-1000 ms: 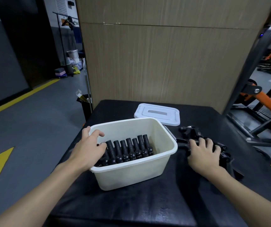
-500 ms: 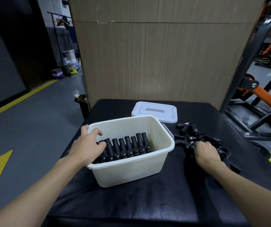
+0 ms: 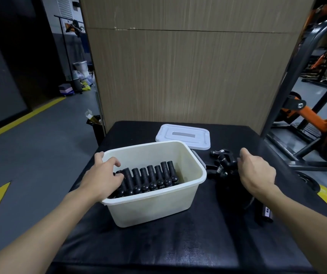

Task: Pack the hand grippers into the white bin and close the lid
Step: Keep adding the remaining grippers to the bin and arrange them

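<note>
There is one white bin (image 3: 154, 210) and one lid (image 3: 183, 138). About eight black handles (image 3: 150, 177) stand by the left fingers (image 3: 115, 162).

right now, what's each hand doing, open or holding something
Left hand: open, resting on packed hand grippers in the white bin
Right hand: curled round a loose hand gripper

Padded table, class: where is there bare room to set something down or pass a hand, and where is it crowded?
Free: the wide near strip of table in front of the white bin; also the far corner right of the lid. Crowded: right of the bin, where loose hand grippers lie under the right hand.
</note>
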Motion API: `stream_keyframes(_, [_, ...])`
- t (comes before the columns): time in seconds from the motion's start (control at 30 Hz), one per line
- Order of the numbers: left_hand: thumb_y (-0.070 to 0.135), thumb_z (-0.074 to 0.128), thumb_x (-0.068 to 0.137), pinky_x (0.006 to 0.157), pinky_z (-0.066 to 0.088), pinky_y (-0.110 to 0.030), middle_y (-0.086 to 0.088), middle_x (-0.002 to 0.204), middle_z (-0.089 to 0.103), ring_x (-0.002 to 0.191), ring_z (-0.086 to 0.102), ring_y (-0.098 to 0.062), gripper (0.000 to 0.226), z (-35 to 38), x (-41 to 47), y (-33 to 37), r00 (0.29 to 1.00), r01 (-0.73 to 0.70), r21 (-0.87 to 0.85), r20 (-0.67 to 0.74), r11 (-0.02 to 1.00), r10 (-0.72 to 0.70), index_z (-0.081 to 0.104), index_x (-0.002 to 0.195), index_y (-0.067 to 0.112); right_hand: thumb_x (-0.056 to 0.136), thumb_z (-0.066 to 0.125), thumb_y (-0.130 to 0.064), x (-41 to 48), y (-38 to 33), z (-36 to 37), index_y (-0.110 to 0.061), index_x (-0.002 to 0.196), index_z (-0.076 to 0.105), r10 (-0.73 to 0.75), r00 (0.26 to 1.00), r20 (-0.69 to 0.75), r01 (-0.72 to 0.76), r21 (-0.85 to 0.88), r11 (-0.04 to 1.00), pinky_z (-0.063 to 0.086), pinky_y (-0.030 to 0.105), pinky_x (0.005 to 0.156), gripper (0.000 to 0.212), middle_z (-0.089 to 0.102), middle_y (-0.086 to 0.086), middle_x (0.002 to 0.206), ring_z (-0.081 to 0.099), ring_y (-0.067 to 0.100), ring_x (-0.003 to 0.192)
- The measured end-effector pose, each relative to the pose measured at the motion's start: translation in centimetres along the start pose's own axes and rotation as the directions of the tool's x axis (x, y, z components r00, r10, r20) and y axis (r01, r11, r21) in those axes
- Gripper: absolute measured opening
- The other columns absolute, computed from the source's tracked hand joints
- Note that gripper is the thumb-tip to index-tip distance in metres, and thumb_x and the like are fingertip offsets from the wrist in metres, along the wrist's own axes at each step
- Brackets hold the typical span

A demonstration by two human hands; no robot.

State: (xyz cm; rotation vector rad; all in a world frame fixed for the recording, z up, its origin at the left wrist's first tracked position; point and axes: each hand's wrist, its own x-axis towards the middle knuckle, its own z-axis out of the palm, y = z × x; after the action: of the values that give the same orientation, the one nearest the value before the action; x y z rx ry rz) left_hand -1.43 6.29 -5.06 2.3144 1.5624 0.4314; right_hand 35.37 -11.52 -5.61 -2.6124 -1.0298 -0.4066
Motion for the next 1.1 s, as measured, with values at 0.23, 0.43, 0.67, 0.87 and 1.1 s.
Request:
stream_keyframes(0.23, [0.027, 0.053, 0.092, 0.096, 0.046, -0.041, -0.005, 0.158, 0.015, 0.090, 0.064, -0.025, 0.023, -0.4, -0.5, 0.5, 1.000, -0.006, 0.016, 0.015, 1.000, 0.006, 0.055, 0.116, 0.028, 0.093, 0.044, -0.027, 0.0, -2.9, -3.1, -0.021, 0.082, 0.042, 0.033, 0.992, -0.120, -0.003, 0.241, 0.971, 0.038, 0.035, 0.059, 0.013, 0.058, 0.002, 0.070, 0.052, 0.031, 0.068])
stream_keyframes(0.43, [0.031, 0.048, 0.094, 0.112, 0.022, -0.053, 0.000, 0.144, 0.043, 0.135, 0.038, -0.020, 0.034, -0.9, -0.8, 4.3, 0.967, -0.177, 0.206, -0.143, 0.962, 0.209, 0.056, 0.127, 0.026, 0.094, 0.046, -0.032, 0.7, -5.3, -7.7, -0.021, 0.080, 0.041, 0.068, 0.959, -0.277, 0.072, 0.464, 0.883, 0.046, 0.040, 0.064, 0.019, 0.057, -0.001, 0.066, 0.055, 0.031, 0.068])
stream_keyframes(0.67, [0.036, 0.070, 0.090, 0.087, 0.056, -0.034, 0.008, 0.124, 0.055, 0.108, 0.063, -0.015, 0.052, -1.3, -1.6, 11.9, 0.946, -0.236, -0.675, 0.005, 0.699, 0.324, 0.046, 0.135, 0.030, 0.087, 0.056, -0.025, -1.9, -10.4, -9.9, -0.015, 0.076, 0.043, -0.038, 0.999, -0.035, 0.051, 0.768, 0.638, 0.051, 0.032, 0.055, 0.019, 0.059, 0.005, 0.062, 0.065, 0.019, 0.048])
stream_keyframes(0.87, [0.005, 0.052, 0.102, 0.062, 0.057, -0.033, -0.015, 0.090, 0.066, 0.067, 0.069, -0.019, 0.011, -2.2, -1.4, 10.7, 0.967, -0.201, -0.832, -0.084, 0.518, 0.241, 0.061, 0.109, 0.006, 0.093, 0.050, -0.027, -3.5, -12.5, -11.2, -0.020, 0.083, 0.044, -0.250, 0.946, 0.207, -0.037, 0.834, 0.551, 0.038, 0.026, 0.046, 0.014, 0.052, 0.006, 0.069, 0.054, 0.016, 0.042])
stream_keyframes(1.1, [0.007, 0.048, 0.104, 0.060, 0.048, -0.028, -0.004, 0.082, 0.056, 0.073, 0.056, -0.018, 0.010, -3.7, -1.4, 8.8, 0.926, -0.287, -0.704, -0.030, 0.650, 0.377, 0.056, 0.100, 0.010, 0.099, 0.051, -0.025, -1.9, -13.7, -13.9, -0.038, 0.132, 0.050, -0.668, 0.743, 0.049, 0.458, 0.690, 0.560, 0.045, 0.025, 0.074, 0.036, 0.052, -0.008, 0.088, 0.055, 0.010, 0.077])
